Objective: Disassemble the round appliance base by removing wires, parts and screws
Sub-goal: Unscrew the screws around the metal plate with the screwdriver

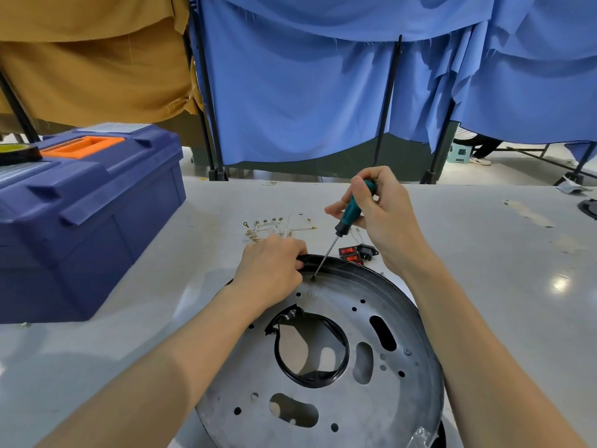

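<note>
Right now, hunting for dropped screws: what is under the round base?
Through openings in the round base only grey table shows; anything beneath the solid metal is covered.

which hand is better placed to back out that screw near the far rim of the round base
Right. The right hand grips the screwdriver, whose tip sits on the screw by the far rim. The left hand grips the round base at its rim, steadying it.
</note>
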